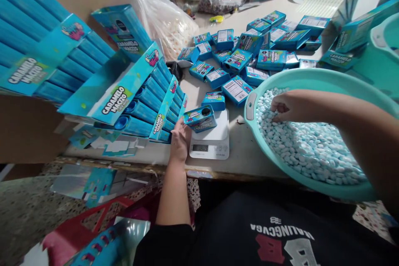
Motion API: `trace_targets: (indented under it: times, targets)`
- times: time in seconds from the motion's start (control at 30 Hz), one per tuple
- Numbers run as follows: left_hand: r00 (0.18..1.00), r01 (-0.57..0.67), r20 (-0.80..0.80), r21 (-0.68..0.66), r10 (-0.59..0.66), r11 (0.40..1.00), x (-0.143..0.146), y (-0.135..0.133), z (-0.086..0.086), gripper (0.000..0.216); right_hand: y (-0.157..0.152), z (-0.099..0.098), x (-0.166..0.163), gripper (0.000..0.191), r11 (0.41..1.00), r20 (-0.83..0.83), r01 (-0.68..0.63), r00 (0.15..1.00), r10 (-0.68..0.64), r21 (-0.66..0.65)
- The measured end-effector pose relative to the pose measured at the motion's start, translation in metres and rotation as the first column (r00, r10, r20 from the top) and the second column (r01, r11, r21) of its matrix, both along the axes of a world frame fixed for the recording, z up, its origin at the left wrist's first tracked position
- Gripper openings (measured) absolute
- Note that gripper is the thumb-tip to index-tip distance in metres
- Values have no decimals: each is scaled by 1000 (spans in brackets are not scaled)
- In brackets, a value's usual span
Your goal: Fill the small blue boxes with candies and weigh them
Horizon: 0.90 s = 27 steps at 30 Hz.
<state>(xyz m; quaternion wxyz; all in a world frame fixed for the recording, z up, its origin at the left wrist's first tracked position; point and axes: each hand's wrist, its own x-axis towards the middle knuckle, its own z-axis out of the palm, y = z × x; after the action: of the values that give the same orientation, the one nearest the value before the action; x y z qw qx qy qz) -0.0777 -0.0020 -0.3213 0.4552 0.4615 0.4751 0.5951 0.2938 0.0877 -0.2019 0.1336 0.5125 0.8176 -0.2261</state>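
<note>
A small blue candy box (pixel 200 118) with a round hole in its top lies on a white digital scale (pixel 211 141). My left hand (pixel 180 141) rests against the box's left side, fingers curled around it. My right hand (pixel 284 107) reaches into a teal plastic basin (pixel 314 78) filled with pale blue and white candy tablets (pixel 307 145). Its fingers are bent down into the tablets, pinching some.
A heap of several small blue boxes (pixel 249 56) lies on the table behind the scale. Stacked blue display cartons (pixel 137 91) stand at left. Clear plastic bags (pixel 168 20) sit at the back. A second teal tub (pixel 382 56) is at far right.
</note>
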Motion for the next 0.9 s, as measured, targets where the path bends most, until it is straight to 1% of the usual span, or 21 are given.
trace_targets:
  times: [0.23, 0.37, 0.47, 0.53, 0.6, 0.73, 0.8, 0.87, 0.9]
  targets:
    - [996, -4, -85, -26, 1, 1000, -6, 0, -8, 102, -1, 1, 0, 31, 1000, -3, 3, 1000, -3, 0]
    - [997, 4, -81, -14, -5, 1000, -4, 1, -4, 102, -2, 2, -1, 31, 1000, 19, 1, 1000, -1, 6]
    - [998, 34, -55, -5, -34, 999, -1, 1, 0, 100, -2, 2, -1, 31, 1000, 15, -14, 1000, 14, 7]
    - [998, 53, -41, -7, -53, 999, 1, 1, 2, 98, -2, 2, 0, 30, 1000, 14, -17, 1000, 17, 12]
    - [997, 47, -53, -12, -48, 999, 1, 1, 2, 97, -2, 2, -1, 29, 1000, 12, -23, 1000, 23, 18]
    - [985, 0, -174, 19, 4, 1000, 1, -3, 2, 88, -4, 7, -6, 26, 1000, 18, -18, 1000, 18, 11]
    - [962, -6, -272, 42, 17, 999, 2, -6, 5, 85, -5, 10, -9, 25, 1000, 27, -6, 1000, 6, -1]
    - [902, -43, -425, 83, 75, 996, 6, -6, 13, 79, -7, 14, -11, 24, 1000, 28, -6, 1000, 6, -4]
    - [851, -61, -512, 124, 116, 990, 9, -6, 21, 71, -8, 16, -12, 24, 1000, 25, -8, 1000, 8, 0]
